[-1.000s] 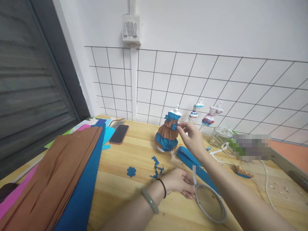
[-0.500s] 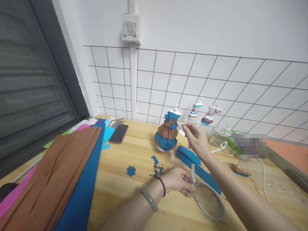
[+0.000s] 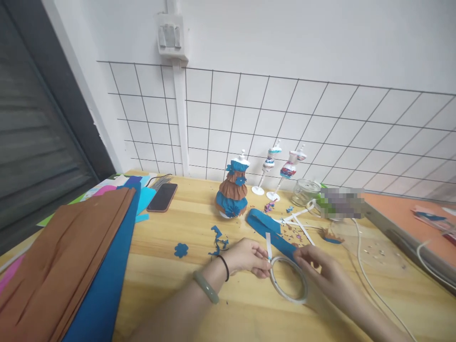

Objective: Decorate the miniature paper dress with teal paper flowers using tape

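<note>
My left hand [image 3: 249,259] pinches a roll of white tape [image 3: 302,295] at its left rim, with the loose end of tape standing up beside the fingertips. Close to the roll's upper right side is my right hand [image 3: 320,268], its fingers curled and tips together; what they hold, if anything, I cannot make out. A blue paper strip [image 3: 265,227] lies folded beyond the hands, partly behind the right fingertips. Further back stands a small dress form [image 3: 233,187] wearing tiers of blue and brown ruffled paper with blue flowers. A blue paper flower [image 3: 181,250] lies left of my left hand.
Blue paper scraps [image 3: 218,240] lie near my left wrist. Brown paper sheets [image 3: 67,256] cover the left side, with a phone [image 3: 163,197] behind. Two small dress forms [image 3: 289,164], a glass jar [image 3: 305,191] and a white cable [image 3: 363,285] are at the right.
My right hand has come down from beside the ruffled dress form to the tape roll. My left hand still holds the roll. The view has turned slightly to the right.
</note>
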Motion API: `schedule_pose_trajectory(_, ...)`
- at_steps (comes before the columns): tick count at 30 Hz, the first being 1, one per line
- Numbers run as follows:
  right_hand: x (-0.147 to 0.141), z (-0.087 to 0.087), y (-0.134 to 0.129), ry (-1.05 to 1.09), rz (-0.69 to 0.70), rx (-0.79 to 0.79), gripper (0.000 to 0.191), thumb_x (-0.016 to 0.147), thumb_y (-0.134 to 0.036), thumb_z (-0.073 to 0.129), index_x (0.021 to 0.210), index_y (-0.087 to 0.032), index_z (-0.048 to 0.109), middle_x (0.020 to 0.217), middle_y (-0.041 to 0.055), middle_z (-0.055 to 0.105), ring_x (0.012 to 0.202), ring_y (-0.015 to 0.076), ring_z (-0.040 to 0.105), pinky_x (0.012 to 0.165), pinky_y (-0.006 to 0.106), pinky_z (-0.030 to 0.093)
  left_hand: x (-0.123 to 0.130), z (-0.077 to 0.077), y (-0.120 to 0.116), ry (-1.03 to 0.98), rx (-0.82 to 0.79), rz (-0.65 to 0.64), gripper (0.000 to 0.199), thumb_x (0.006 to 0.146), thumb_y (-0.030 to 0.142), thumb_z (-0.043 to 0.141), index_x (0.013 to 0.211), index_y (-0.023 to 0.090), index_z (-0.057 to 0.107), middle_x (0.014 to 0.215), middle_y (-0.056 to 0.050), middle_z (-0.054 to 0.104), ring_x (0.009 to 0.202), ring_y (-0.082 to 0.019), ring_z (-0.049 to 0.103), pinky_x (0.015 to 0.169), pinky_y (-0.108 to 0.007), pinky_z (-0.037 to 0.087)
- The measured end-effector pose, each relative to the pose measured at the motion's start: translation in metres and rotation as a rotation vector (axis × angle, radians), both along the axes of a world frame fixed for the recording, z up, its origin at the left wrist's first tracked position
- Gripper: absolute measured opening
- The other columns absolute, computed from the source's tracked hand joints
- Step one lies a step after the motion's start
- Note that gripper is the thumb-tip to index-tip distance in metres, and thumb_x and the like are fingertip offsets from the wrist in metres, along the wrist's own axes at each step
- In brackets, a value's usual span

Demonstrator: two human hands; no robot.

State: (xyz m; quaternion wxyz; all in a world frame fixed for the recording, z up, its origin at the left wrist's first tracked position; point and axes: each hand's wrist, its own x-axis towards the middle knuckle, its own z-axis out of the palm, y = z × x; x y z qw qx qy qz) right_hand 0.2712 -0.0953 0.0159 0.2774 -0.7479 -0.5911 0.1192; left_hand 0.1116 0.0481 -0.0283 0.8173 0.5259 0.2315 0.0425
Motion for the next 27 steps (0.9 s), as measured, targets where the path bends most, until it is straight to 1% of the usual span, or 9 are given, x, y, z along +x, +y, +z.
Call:
schedule_pose_trajectory(3,-0.013,-0.002,-0.017,-0.077,0.056,-0.098,0.024,0.088,-0.035,0.04,0.079,-0.021,0.056,0.071,0.0034,0.061,0.067,0.0182,0.057,0.06,0.029,0.044,-0.001,0.004,-0.002,0.012,0.03,0.0,0.041,0.048,0.025,0.082,0.075,0.01,0.056,0.059,0.001,0.061,0.053,-0.012,0.062,0.058,-0.026,0.051)
schedule_pose_trajectory(5,-0.026,-0.001,-0.021,-0.108,0.151,-0.15,0.022,0.088,-0.033,0.043,0.075,-0.021,0.055,0.073,0.0033,0.061,0.068,0.018,0.057,0.062,0.029,0.044,-0.002,0.006,-0.003,0.02,0.054,-0.003,0.041,0.048,0.027,0.082,0.075,0.011,0.055,0.06,0.0,0.061,0.054,-0.012,0.062,0.057,-0.025,0.051)
schedule_pose_trajectory(7,-0.038,-0.004,-0.023,-0.161,0.23,-0.139,0.017,0.086,-0.03,0.047,0.074,-0.021,0.055,0.073,0.0025,0.061,0.069,0.0181,0.057,0.063,0.029,0.043,-0.003,0.008,-0.004,0.027,0.08,-0.009,0.041,0.05,0.03,0.081,0.075,0.011,0.055,0.06,0.0,0.061,0.053,-0.011,0.062,0.055,-0.025,0.05)
schedule_pose_trajectory(9,-0.044,-0.01,-0.023,-0.226,0.252,-0.104,0.014,0.085,-0.025,0.048,0.074,-0.021,0.056,0.073,0.0025,0.062,0.069,0.019,0.057,0.064,0.031,0.042,-0.004,0.009,-0.003,0.034,0.106,-0.025,0.042,0.051,0.032,0.08,0.077,0.012,0.055,0.06,0.0,0.061,0.054,-0.012,0.062,0.054,-0.025,0.05)
schedule_pose_trajectory(12,-0.044,-0.022,-0.025,-0.246,0.242,-0.063,0.015,0.086,-0.02,0.045,0.074,-0.021,0.055,0.072,0.0026,0.063,0.069,0.0188,0.059,0.063,0.029,0.041,-0.005,0.011,0.0,0.048,0.15,-0.049,0.045,0.051,0.037,0.079,0.079,0.012,0.055,0.061,-0.001,0.061,0.056,-0.014,0.063,0.053,-0.025,0.051)
schedule_pose_trajectory(14,-0.042,-0.025,-0.027,-0.225,0.226,-0.063,0.015,0.085,-0.019,0.046,0.073,-0.021,0.055,0.071,0.002,0.063,0.068,0.0182,0.059,0.063,0.029,0.041,-0.005,0.012,0.002,0.063,0.193,-0.051,0.044,0.051,0.039,0.077,0.078,0.012,0.055,0.063,-0.001,0.061,0.058,-0.015,0.063,0.051,-0.025,0.05)
schedule_pose_trajectory(17,-0.042,-0.021,-0.031,-0.196,0.23,-0.078,0.017,0.085,-0.018,0.045,0.071,-0.02,0.055,0.069,0.0016,0.062,0.066,0.0169,0.057,0.062,0.028,0.04,-0.005,0.015,0.004,0.093,0.277,-0.056,0.041,0.053,0.042,0.075,0.075,0.012,0.057,0.063,-0.001,0.059,0.056,-0.015,0.062,0.049,-0.024,0.05)
schedule_pose_trajectory(22,-0.043,-0.014,-0.036,-0.256,0.167,-0.082,0.024,0.081,-0.018,0.044,0.057,-0.02,0.046,0.056,-0.0009,0.055,0.052,0.0136,0.049,0.052,0.026,0.034,-0.007,0.014,0.005,0.139,0.446,-0.083,0.03,0.059,0.036,0.07,0.074,0.012,0.062,0.062,-0.002,0.06,0.053,-0.012,0.06,0.045,-0.021,0.048)
schedule_pose_trajectory(27,-0.043,-0.01,-0.039,-0.278,0.181,-0.174,0.019,0.076,-0.011,0.045,0.059,-0.021,0.044,0.058,-0.0022,0.057,0.054,0.0134,0.051,0.052,0.023,0.035,-0.009,0.012,0.004,0.179,0.561,-0.095,0.023,0.063,0.03,0.066,0.078,0.013,0.066,0.059,-0.001,0.06,0.049,-0.011,0.057,0.042,-0.018,0.046)
